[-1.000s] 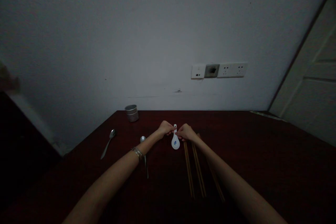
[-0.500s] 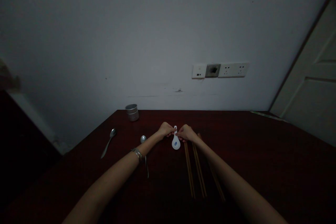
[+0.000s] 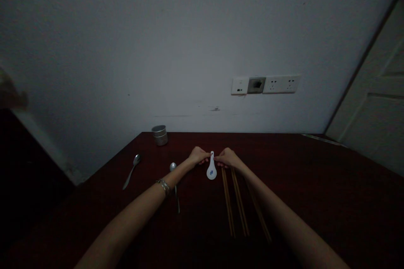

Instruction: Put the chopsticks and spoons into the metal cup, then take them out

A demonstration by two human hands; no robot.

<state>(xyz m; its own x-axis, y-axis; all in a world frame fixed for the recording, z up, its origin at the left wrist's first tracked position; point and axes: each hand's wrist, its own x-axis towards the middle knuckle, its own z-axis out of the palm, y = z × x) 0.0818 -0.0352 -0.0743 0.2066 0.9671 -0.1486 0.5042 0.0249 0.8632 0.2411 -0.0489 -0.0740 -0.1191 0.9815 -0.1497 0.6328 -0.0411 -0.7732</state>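
A white soup spoon (image 3: 211, 172) with a blue mark in its bowl lies in the middle of the dark red table, handle pointing to the wall. From the left, my left hand (image 3: 199, 155) pinches the handle near its top. On the other side my right hand (image 3: 227, 158) is closed, its fingertips at the handle's right edge. Pairs of wooden chopsticks (image 3: 240, 204) run toward me below my right hand and forearm, which cover their far ends. Under my left forearm lies a metal spoon (image 3: 173, 167), its middle hidden.
Another metal spoon (image 3: 131, 173) rests farther left on the table (image 3: 315, 185). A metal cup (image 3: 160, 135) stands at the back left corner near the wall. Sockets (image 3: 282, 84) are set in the wall, and a white door (image 3: 378, 84) is at the right.
My right hand has shifted slightly right along with its fingertips, showing more of the spoon's handle. The handle's top leans a little more to the right. My left hand is nearly still.
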